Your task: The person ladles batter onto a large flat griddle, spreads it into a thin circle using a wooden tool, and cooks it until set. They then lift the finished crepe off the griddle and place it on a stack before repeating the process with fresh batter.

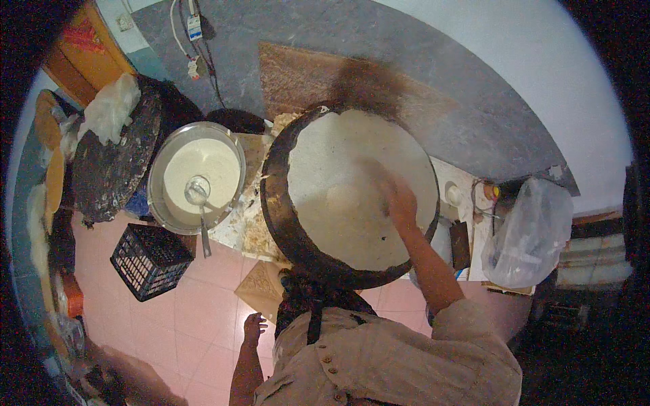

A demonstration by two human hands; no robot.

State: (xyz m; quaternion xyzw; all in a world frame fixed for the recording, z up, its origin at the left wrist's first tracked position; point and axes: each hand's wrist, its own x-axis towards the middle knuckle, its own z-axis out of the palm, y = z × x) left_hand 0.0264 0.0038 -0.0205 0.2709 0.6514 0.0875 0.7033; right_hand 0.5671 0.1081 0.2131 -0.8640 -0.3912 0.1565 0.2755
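Pale batter or thin dough covers most of a large round griddle with a dark, crusted rim. Over its right half is my right hand, blurred by motion; whether its fingers grip anything cannot be made out. A faint round, lighter patch shows just left of that hand. My left hand hangs low at my side above the floor, fingers apart and holding nothing. To the griddle's left stands a wide metal bowl of creamy batter. A metal ladle rests in it, handle over the near rim.
A black plastic crate sits on the pink tiled floor. Behind it leans a dark round board with plastic film on top. Right of the griddle are a small pale cup and a clear plastic bag. Cables hang on the wall.
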